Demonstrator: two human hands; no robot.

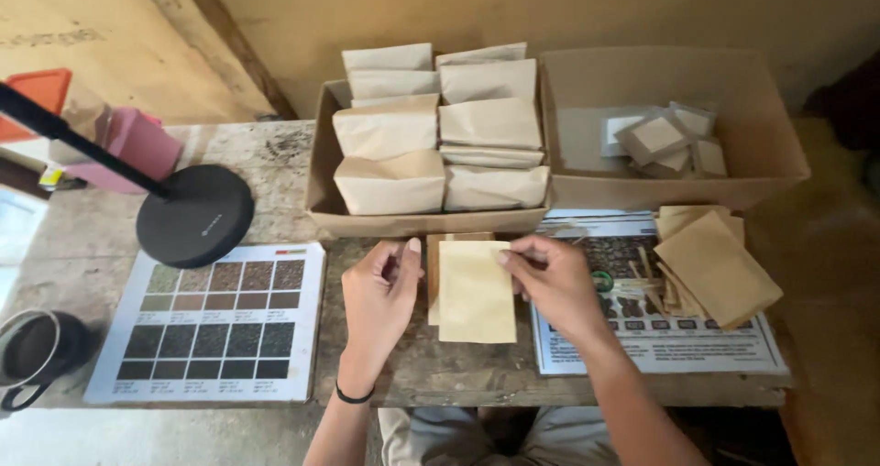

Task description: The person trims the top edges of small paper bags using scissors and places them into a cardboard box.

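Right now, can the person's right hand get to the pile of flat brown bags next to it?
Probably yes. The right hand pinches the pale paper pouch, and the pile of flat brown bags lies close beside it on the printed sheet, with only small wooden sticks between.

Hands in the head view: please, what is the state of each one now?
Left hand: closed, pinching the left top edge of the flat paper pouch.
Right hand: closed, pinching the pouch's right top edge.

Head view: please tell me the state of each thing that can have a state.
Left hand: pinching the pouch's left edge.
Right hand: pinching its top right corner.
Flat kraft pouch: held upright, unfilled.
Left box: open, full of packed bags.
Right box: open, nearly empty.
Mug: upright.
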